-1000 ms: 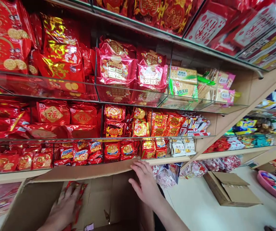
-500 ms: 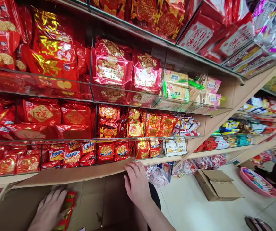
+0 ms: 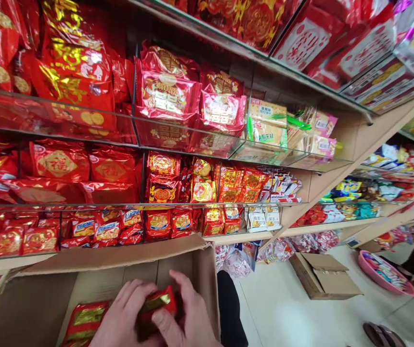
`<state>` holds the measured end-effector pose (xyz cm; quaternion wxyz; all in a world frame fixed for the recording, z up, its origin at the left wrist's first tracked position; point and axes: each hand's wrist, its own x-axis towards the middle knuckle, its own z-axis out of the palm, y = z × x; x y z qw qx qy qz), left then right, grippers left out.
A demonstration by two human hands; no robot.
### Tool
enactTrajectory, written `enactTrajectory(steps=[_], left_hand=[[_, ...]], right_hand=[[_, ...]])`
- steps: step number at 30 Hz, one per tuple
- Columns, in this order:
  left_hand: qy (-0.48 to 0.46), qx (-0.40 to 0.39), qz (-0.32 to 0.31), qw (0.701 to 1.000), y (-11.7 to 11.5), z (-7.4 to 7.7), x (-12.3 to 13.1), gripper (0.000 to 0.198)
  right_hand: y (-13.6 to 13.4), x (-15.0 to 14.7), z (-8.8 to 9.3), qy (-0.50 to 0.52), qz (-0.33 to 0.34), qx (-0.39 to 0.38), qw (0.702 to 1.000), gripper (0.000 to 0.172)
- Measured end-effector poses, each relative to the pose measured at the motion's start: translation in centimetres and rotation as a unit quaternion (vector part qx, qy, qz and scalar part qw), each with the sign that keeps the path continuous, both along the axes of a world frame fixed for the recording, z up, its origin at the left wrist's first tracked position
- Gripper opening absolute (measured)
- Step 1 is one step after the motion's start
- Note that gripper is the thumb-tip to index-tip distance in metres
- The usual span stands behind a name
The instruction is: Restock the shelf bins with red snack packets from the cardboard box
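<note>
Inside the cardboard box point(image 3: 207, 284), a red and gold snack packet point(image 3: 158, 301) sits between my two hands, partly covered by them. My left hand point(image 3: 123, 313) curls round its left side. On the other side my right hand point(image 3: 188, 313) grips it, thumb across the front and forefinger raised. Other red and gold packets point(image 3: 87, 318) lie in the box just left of my left hand. The lower ends of both hands run out of the picture.
Glass-fronted shelves point(image 3: 192, 130) full of packaged snacks rise right behind the box. On the tiled floor point(image 3: 275, 308) to the right are another cardboard box point(image 3: 322, 274), a pink basin point(image 3: 383, 274) of packets and some sandals point(image 3: 383, 335). A dark-clothed knee point(image 3: 230, 308) is beside my box.
My right hand has left the box's rim and come down into the box. My left hand has shifted right, and a packet is now between both hands. The view has tilted slightly.
</note>
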<state>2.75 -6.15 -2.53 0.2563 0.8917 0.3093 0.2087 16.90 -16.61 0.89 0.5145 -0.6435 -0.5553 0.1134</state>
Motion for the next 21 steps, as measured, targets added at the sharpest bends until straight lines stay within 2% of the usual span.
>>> enactTrajectory(steps=[2, 4, 6, 9, 11, 14, 17, 19, 21], left_hand=[[-0.026, -0.054, -0.015, 0.998, -0.3, 2.6, 1.5, 0.047], [-0.097, -0.108, 0.018, 0.989, -0.3, 4.1, 2.4, 0.056], [-0.158, -0.163, 0.074, 0.971, -0.3, 4.9, 2.8, 0.053], [-0.15, -0.213, 0.113, 0.959, -0.5, 5.2, 3.1, 0.029], [-0.139, -0.203, 0.125, 0.961, -0.8, 5.0, 3.2, 0.034], [-0.169, -0.181, 0.147, 0.958, -1.5, 4.5, 3.2, 0.036], [-0.201, -0.207, 0.155, 0.945, -2.0, 4.0, 3.0, 0.036], [-0.206, -0.243, 0.149, 0.936, -1.9, 4.0, 2.8, 0.038], [-0.19, -0.259, 0.128, 0.938, -1.7, 4.2, 2.5, 0.036]], right_hand=[[0.2, -0.6, 0.6, 0.102, -0.007, -0.042, 0.994, 0.029], [0.8, -0.5, 0.9, 0.17, -0.035, -0.055, 0.983, 0.029], [1.3, -0.2, 1.0, 0.236, -0.054, -0.051, 0.969, 0.032], [1.7, 0.0, 0.7, 0.305, -0.088, -0.046, 0.947, 0.039], [1.8, -0.1, 0.4, 0.329, -0.111, -0.046, 0.937, 0.044], [1.8, -0.7, -0.1, 0.387, -0.111, -0.04, 0.915, 0.048], [1.7, -1.4, -0.6, 0.431, -0.123, -0.035, 0.893, 0.049], [1.3, -1.4, -0.9, 0.427, -0.135, -0.037, 0.893, 0.05], [0.8, -0.7, -1.1, 0.385, -0.159, -0.044, 0.908, 0.048]])
